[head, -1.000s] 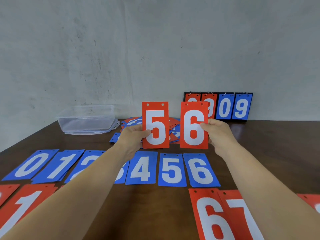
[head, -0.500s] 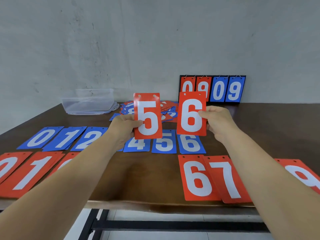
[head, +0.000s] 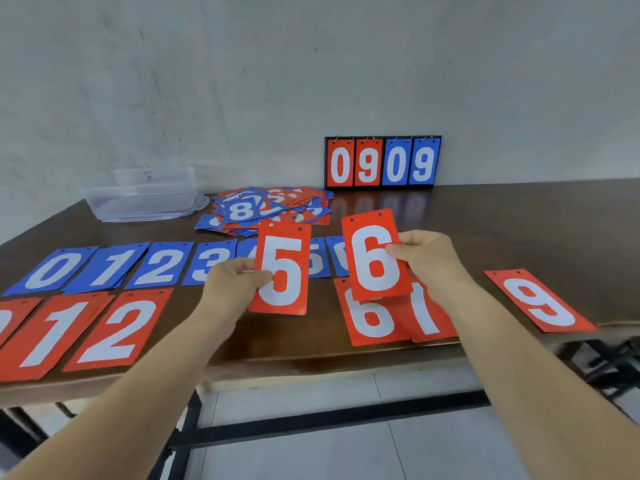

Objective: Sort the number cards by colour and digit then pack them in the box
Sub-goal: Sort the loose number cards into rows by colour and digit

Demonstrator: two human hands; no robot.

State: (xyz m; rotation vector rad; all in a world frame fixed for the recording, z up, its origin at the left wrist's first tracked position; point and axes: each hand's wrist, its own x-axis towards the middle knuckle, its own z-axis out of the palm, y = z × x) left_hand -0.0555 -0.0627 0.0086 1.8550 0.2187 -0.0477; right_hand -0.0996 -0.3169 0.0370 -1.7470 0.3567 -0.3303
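Observation:
My left hand (head: 232, 285) pinches a red 5 card (head: 282, 270) by its left edge, above a bare stretch of table. My right hand (head: 427, 259) pinches a red 6 card (head: 374, 256) by its right edge, just over the red 6 (head: 369, 320) and red 7 (head: 427, 320) lying on the table. A row of blue cards 0 to 6 (head: 104, 266) lies further back. Red cards 0, 1 and 2 (head: 117, 329) lie front left, and a red 9 (head: 540, 301) front right. An unsorted heap of cards (head: 263, 209) and a clear plastic box (head: 145, 194) sit at the back.
A black flip scoreboard (head: 382, 162) reading 0909 leans against the wall at the back. The dark wooden table's front edge (head: 311, 367) runs just below the red row, with a black metal frame and tiled floor beneath.
Both hands have lowered their cards toward the front red row. The view has tipped down, so the table edge and floor show more.

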